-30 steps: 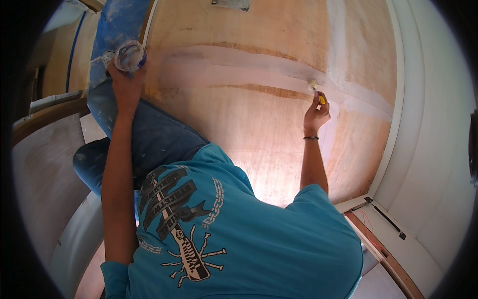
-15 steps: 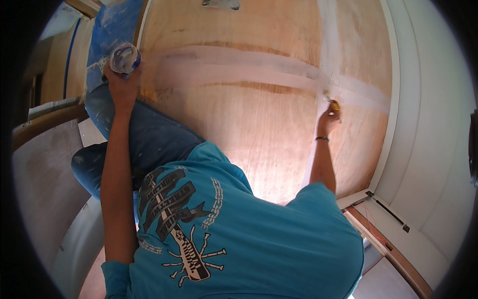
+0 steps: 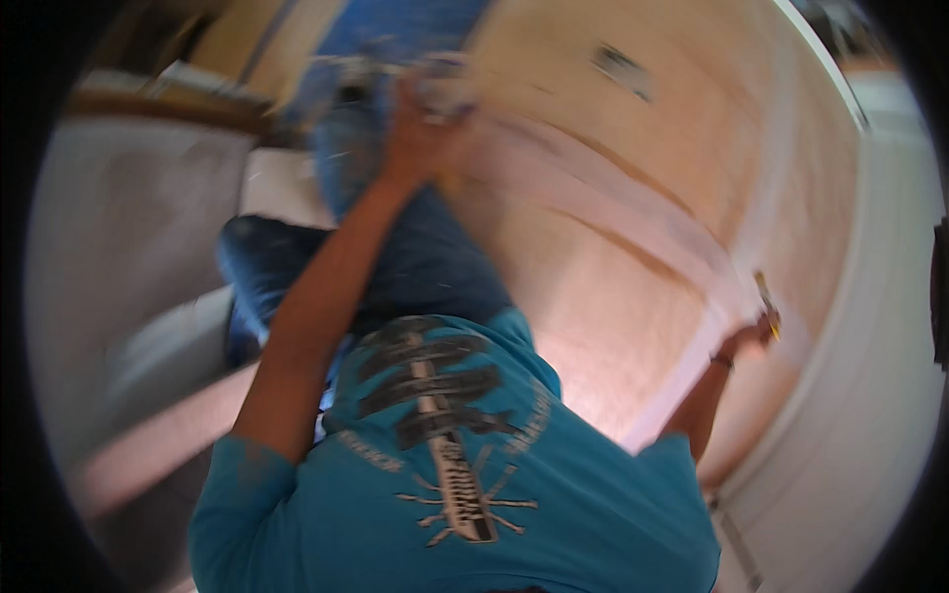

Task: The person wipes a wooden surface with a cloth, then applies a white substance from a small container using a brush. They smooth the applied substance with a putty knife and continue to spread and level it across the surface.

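Observation:
The picture is blurred by motion. My left hand (image 3: 410, 138), closed round a clear plastic cup (image 3: 445, 96), is raised at the upper middle beside my jean-clad knee and a blue covering (image 3: 395, 25). At the right, my right hand (image 3: 751, 336) grips a small paintbrush (image 3: 763, 287) with a yellow handle. Its bristle end is by the crossing of two pale coated strips (image 3: 633, 222) on the plywood surface (image 3: 682, 119); whether it touches cannot be told.
A grey plate (image 3: 621, 71) is on the plywood's upper part. A white curved panel (image 3: 885, 287) runs down the right side. At the left are a wooden rail (image 3: 178, 109) and a grey panel (image 3: 138, 198). My crossed legs lie beneath my left arm.
The view has swung, so legs, plywood and both hands sit farther right in it. My right hand with the brush has moved right along the pale strip and lower in view.

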Tool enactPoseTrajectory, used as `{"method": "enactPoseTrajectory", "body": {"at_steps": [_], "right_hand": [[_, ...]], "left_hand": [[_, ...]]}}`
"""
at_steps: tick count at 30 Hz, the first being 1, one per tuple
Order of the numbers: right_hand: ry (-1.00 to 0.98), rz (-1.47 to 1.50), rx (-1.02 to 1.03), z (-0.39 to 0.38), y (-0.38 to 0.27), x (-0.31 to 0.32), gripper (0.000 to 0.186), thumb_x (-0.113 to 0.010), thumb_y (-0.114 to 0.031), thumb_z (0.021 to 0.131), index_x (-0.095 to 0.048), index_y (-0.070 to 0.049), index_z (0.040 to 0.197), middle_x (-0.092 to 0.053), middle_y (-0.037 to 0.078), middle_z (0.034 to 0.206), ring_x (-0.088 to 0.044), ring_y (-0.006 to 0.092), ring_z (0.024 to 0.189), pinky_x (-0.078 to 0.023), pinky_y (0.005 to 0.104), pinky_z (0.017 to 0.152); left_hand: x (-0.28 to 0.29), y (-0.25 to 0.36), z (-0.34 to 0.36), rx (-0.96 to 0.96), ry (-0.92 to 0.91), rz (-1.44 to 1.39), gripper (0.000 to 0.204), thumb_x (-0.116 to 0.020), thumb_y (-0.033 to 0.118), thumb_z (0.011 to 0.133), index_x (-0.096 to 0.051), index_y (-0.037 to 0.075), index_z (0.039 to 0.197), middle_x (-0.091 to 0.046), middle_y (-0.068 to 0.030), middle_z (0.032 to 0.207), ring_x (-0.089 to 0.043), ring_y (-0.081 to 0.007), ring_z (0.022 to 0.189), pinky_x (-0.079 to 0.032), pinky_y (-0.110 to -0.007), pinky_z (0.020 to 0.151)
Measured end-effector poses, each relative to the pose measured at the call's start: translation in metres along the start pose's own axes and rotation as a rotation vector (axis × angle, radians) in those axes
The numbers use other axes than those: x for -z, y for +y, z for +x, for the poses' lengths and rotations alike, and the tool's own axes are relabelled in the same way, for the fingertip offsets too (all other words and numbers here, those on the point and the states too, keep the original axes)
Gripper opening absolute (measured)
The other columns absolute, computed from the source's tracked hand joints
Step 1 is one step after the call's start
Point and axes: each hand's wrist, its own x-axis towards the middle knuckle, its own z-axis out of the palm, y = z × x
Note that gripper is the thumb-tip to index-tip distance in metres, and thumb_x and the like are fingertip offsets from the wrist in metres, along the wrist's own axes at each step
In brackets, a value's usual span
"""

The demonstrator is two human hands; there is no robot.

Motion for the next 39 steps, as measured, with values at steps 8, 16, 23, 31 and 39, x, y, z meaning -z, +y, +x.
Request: {"method": "enactPoseTrajectory", "body": {"at_steps": [8,16,23,31,39], "right_hand": [[-0.47,0.377,-0.185,-0.165,-0.284,-0.344,0.033,-0.071,-0.018,0.102,-0.07,0.01,0.118,-0.075,0.016,0.107,-0.071,0.0182,0.095,-0.057,0.0303,0.088],[-1.279,0.721,0.232,-0.321,-0.479,-0.501,0.015,-0.076,-0.007,0.097,-0.076,0.003,0.107,-0.078,0.009,0.108,-0.068,0.0109,0.084,-0.055,0.0246,0.076],[-1.381,0.683,0.289,-0.395,-0.528,-0.52,0.015,-0.079,-0.013,0.095,-0.076,0.0,0.1,-0.079,0.007,0.098,-0.066,0.009,0.076,-0.053,0.0241,0.07],[-1.691,0.447,0.507,-0.474,-0.528,-0.545,0.019,-0.082,-0.021,0.091,-0.08,-0.005,0.1,-0.077,0.008,0.089,-0.066,0.0187,0.077,-0.052,0.0324,0.072],[-1.704,0.452,0.623,-0.592,-0.53,-0.594,0.044,-0.092,-0.033,0.078,-0.078,-0.008,0.111,-0.063,0.012,0.098,-0.064,0.0297,0.091,-0.052,0.0414,0.081]], "left_hand": [[0.095,0.005,0.025,0.145,0.006,-0.169,0.092,-0.093,0.028,0.077,-0.037,0.008,0.147,-0.061,-0.0198,0.135,-0.063,-0.0379,0.125,-0.053,-0.045,0.102],[0.192,-0.018,0.03,0.256,0.062,0.016,0.09,-0.093,0.026,0.078,-0.037,0.006,0.145,-0.058,-0.0186,0.139,-0.062,-0.0342,0.129,-0.051,-0.043,0.106],[0.24,-0.054,0.0,0.433,0.139,0.044,0.094,-0.092,0.03,0.08,-0.033,0.006,0.148,-0.056,-0.0212,0.143,-0.06,-0.0382,0.13,-0.051,-0.045,0.108],[0.269,-0.09,-0.018,0.451,0.19,-0.021,0.09,-0.091,0.028,0.08,-0.035,0.007,0.147,-0.056,-0.0223,0.14,-0.061,-0.0427,0.126,-0.052,-0.047,0.105],[0.305,-0.166,-0.03,0.477,0.348,-0.034,0.088,-0.09,0.021,0.078,-0.035,0.005,0.144,-0.059,-0.0266,0.134,-0.061,-0.0447,0.125,-0.052,-0.047,0.103]]}}
